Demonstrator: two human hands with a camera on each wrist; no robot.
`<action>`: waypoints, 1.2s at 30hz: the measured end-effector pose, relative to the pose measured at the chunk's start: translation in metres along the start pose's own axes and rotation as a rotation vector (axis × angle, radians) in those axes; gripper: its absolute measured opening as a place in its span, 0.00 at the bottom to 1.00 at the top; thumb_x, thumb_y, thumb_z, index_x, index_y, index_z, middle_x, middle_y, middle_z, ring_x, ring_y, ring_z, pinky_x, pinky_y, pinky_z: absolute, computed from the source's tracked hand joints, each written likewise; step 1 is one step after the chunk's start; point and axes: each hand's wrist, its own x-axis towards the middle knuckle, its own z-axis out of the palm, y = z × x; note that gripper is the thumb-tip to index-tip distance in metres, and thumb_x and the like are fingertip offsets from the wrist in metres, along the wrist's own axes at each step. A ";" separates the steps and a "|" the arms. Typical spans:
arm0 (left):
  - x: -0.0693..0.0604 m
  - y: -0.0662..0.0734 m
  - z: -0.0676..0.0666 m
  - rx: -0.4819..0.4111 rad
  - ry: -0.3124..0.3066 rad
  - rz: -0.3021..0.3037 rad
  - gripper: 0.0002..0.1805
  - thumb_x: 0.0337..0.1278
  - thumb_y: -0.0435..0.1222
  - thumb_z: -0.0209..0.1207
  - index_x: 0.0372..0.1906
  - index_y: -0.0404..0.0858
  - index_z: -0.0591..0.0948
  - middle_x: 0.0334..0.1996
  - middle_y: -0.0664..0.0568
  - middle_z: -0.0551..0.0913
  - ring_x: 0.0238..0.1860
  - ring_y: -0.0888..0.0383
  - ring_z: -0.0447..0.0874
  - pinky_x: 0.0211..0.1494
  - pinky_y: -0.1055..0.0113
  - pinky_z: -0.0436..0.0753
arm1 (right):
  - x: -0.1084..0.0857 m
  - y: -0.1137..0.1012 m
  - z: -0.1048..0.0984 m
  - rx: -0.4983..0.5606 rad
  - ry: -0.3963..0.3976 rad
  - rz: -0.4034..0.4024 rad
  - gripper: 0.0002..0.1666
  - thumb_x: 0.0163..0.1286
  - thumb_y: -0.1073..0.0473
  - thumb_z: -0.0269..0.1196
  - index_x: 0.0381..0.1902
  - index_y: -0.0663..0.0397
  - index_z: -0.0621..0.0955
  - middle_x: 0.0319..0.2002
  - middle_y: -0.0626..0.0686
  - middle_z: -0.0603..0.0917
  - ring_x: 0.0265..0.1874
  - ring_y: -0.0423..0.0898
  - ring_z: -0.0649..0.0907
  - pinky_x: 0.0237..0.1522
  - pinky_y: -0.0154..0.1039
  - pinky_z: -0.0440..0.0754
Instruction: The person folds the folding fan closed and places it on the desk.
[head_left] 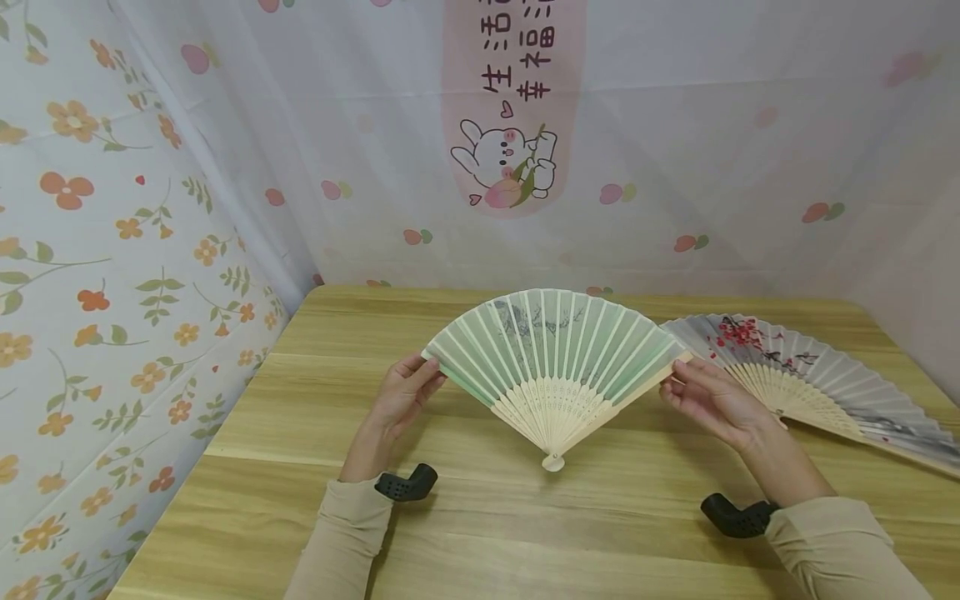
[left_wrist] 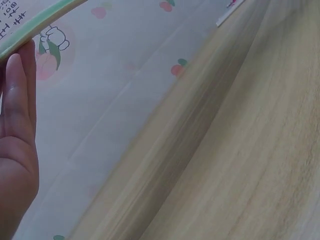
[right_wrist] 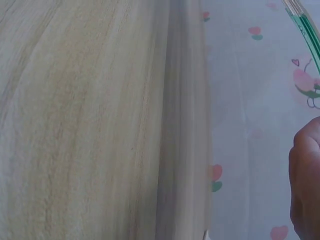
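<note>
A green folding fan (head_left: 555, 342) is spread wide between both hands, its pale ribs meeting at a pivot low in the middle. My left hand (head_left: 401, 396) pinches its left outer edge between thumb and fingers. At the opposite end, my right hand (head_left: 716, 404) pinches the upper part of the wooden guard. Only a strip of the green fan (left_wrist: 42, 25) shows in the left wrist view, above the left hand (left_wrist: 17, 135). In the right wrist view the right hand (right_wrist: 306, 180) is cut off by the frame, and its fingertips are hidden.
A second folding fan (head_left: 810, 375), greyish with red blossoms, lies spread on the wooden table (head_left: 525, 533) at the right, partly behind the right hand. Printed cloth (head_left: 375, 150) hangs behind the table, and a floral cloth (head_left: 112, 292) hangs at the left.
</note>
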 end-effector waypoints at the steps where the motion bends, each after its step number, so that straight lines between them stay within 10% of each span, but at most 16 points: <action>1: 0.000 0.000 0.000 0.000 -0.004 0.001 0.13 0.60 0.28 0.49 0.32 0.45 0.83 0.30 0.57 0.80 0.34 0.65 0.78 0.40 0.77 0.77 | 0.000 0.000 0.000 -0.001 -0.001 0.000 0.30 0.72 0.68 0.24 0.38 0.70 0.75 0.42 0.59 0.74 0.43 0.49 0.73 0.48 0.37 0.72; 15: 0.004 0.002 0.001 0.071 -0.137 0.078 0.04 0.54 0.35 0.58 0.35 0.43 0.81 0.32 0.55 0.80 0.36 0.63 0.79 0.41 0.77 0.77 | 0.004 -0.002 0.005 -0.061 -0.029 0.006 0.27 0.72 0.68 0.25 0.43 0.67 0.74 0.44 0.57 0.73 0.43 0.49 0.73 0.48 0.37 0.72; 26: 0.007 0.011 0.009 0.135 -0.023 -0.050 0.17 0.58 0.23 0.47 0.30 0.45 0.82 0.31 0.54 0.81 0.35 0.63 0.79 0.43 0.74 0.77 | 0.003 -0.003 0.008 -0.085 -0.004 0.027 0.25 0.71 0.70 0.27 0.48 0.66 0.73 0.44 0.57 0.73 0.42 0.48 0.73 0.47 0.37 0.72; 36: 0.008 0.016 0.015 0.207 -0.050 -0.081 0.15 0.58 0.24 0.49 0.31 0.45 0.81 0.34 0.54 0.79 0.39 0.61 0.78 0.49 0.69 0.75 | 0.004 -0.005 0.014 -0.191 0.051 0.023 0.23 0.71 0.72 0.31 0.38 0.64 0.75 0.39 0.55 0.76 0.40 0.48 0.76 0.46 0.38 0.74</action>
